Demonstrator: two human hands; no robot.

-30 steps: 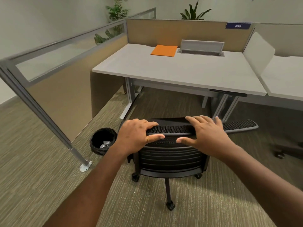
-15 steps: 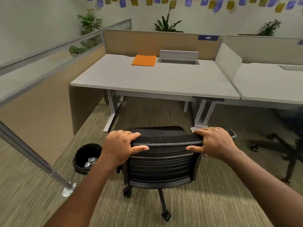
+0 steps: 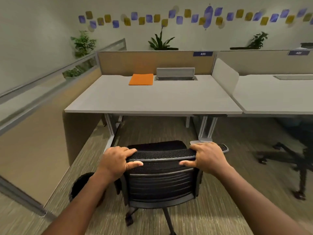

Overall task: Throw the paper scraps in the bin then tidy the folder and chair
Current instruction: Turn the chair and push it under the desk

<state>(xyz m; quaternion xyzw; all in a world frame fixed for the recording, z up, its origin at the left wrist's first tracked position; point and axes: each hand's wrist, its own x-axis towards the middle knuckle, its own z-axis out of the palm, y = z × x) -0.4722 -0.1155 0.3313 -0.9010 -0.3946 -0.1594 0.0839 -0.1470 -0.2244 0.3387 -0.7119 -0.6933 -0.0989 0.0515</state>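
Note:
A black mesh office chair [image 3: 160,184] faces the grey desk [image 3: 152,100], its seat just short of the desk's front edge. My left hand [image 3: 116,160] grips the left end of the backrest's top rim. My right hand [image 3: 208,158] grips the right end, fingers over the top and thumb on the back. An orange folder [image 3: 141,79] lies flat at the back of the desk, beside a grey cable tray [image 3: 175,74]. The black bin [image 3: 79,185] stands on the carpet left of the chair, partly hidden by my left forearm; its contents are out of sight.
A tan partition wall [image 3: 42,141] with a glass top runs along the left. White desk legs [image 3: 206,128] stand under the desk. A second desk [image 3: 279,94] and the base of another black chair [image 3: 301,158] are to the right. Potted plants sit behind the back panels.
The chair has rolled closer to the desk with both hands on its backrest. My hands have spread out to the ends of the rim. My view has lifted, showing the wall.

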